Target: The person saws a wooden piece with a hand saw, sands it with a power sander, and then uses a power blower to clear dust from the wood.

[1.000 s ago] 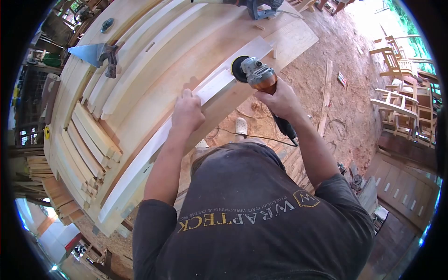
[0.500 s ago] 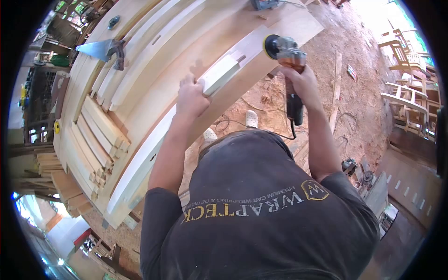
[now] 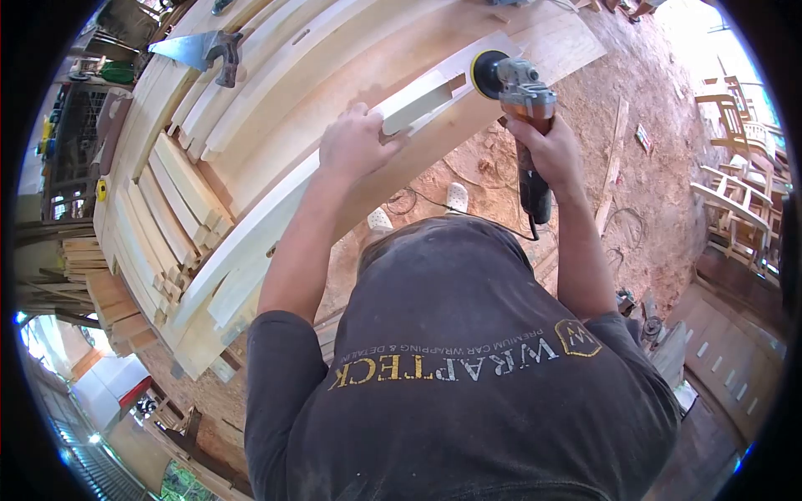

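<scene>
- The pale wooden slat (image 3: 418,98) lies along the near edge of the worktop (image 3: 334,58), upper middle of the frame, raised a little off the long plank under it — probably so its end face is free for the disc.
- The left hand (image 3: 355,144) is pressed down flat on the slat's near end, fingers curled over its edge, which looks meant to keep the piece from skidding.
- The right hand (image 3: 551,150) is wrapped tight round the body of the angle grinder (image 3: 514,83), whose sanding disc (image 3: 483,73) stands on edge, touching or just beside the slat's far end — I cannot tell which.
- The grinder's cord trails down behind the wrist, clear of the wood.
- Further out, a stack of short slats (image 3: 167,225) sits at left, and a handsaw (image 3: 205,50) lies at the upper left.
- Sawdust-covered floor (image 3: 652,184) and unfinished chairs (image 3: 735,167) fill the right.
</scene>
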`<state>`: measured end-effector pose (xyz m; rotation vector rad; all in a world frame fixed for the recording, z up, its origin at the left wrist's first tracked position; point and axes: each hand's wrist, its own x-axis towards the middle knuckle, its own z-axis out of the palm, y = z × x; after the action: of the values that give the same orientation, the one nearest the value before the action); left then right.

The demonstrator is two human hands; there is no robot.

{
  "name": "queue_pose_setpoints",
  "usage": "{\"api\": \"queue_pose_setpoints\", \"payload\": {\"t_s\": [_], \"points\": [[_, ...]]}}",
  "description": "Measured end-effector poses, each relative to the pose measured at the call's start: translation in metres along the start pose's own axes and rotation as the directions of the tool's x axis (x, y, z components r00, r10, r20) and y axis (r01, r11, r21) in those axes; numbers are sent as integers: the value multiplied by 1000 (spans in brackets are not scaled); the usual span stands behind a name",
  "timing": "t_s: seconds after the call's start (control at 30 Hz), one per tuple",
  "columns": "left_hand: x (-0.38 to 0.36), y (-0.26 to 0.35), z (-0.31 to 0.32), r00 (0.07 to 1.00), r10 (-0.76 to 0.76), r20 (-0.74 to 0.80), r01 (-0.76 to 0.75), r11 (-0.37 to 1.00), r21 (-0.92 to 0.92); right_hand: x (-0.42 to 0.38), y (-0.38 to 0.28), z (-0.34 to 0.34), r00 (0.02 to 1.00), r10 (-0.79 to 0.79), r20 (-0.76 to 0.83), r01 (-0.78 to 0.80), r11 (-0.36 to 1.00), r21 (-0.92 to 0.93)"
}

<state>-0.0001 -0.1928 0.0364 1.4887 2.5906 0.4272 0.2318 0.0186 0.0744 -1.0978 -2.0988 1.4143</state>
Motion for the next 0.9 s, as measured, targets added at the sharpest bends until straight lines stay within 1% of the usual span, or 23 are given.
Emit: {"api": "queue_pose_setpoints", "payload": {"t_s": [0.03, 0.1, 0.13, 0.17, 0.2, 0.23, 0.3, 0.33, 0.43, 0.5, 0.6, 0.73, 0.8, 0.83, 0.9], "points": [[0, 3, -1, 999, 1, 36, -2, 999, 36, 0, -2, 3, 1000, 0, 2, 0, 1000, -5], [5, 1, 3, 998, -30, 48, 29, 999, 17, 6, -7, 8, 993, 74, 89, -79, 995, 54], [6, 1, 1, 996, -57, 66, 57, 998, 2, 8, -10, 11, 993, 73, 90, -78, 996, 51], [8, 1, -1, 996, -58, 67, 58, 998, 0, 10, -13, 14, 996, 65, 67, -63, 997, -41], [9, 0, -4, 990, -80, 118, 83, 996, -19, 12, -14, 15, 997, 56, 45, -49, 990, -135], [10, 1, -9, 981, -102, 165, 109, 993, -38, 15, -10, 17, 998, 53, 46, -46, 989, -141], [11, 2, -12, 980, -98, 173, 104, 994, -27, 23, 2, 22, 997, -2, 71, 11, 992, -123], [11, 2, -13, 978, -93, 188, 97, 995, -12, 22, -4, 23, 997, -4, 71, 13, 992, -125], [11, 4, -12, 976, -100, 195, 106, 994, -20, 19, -14, 25, 995, 33, 94, -15, 982, -186], [10, 2, -9, 980, -84, 180, 93, 995, -42, 21, -14, 27, 996, 20, 87, 5, 961, -276], [9, 0, -8, 985, -70, 159, 79, 996, -48, 28, -1, 27, 995, 31, 96, -5, 965, -262], [8, -1, -3, 990, -47, 133, 48, 999, -6, 27, -7, 24, 996, -29, 87, 51, 965, -259], [8, -2, -3, 991, -49, 126, 52, 999, -18, 26, -23, 20, 996, -3, 84, 21, 977, -210], [8, -2, -3, 991, -48, 123, 51, 998, -26, 32, -18, 18, 996, -5, 85, 23, 977, -212], [7, 0, -5, 991, -52, 122, 56, 998, -32, 46, -3, 11, 995, 93, 35, -85, 980, -177]]}}
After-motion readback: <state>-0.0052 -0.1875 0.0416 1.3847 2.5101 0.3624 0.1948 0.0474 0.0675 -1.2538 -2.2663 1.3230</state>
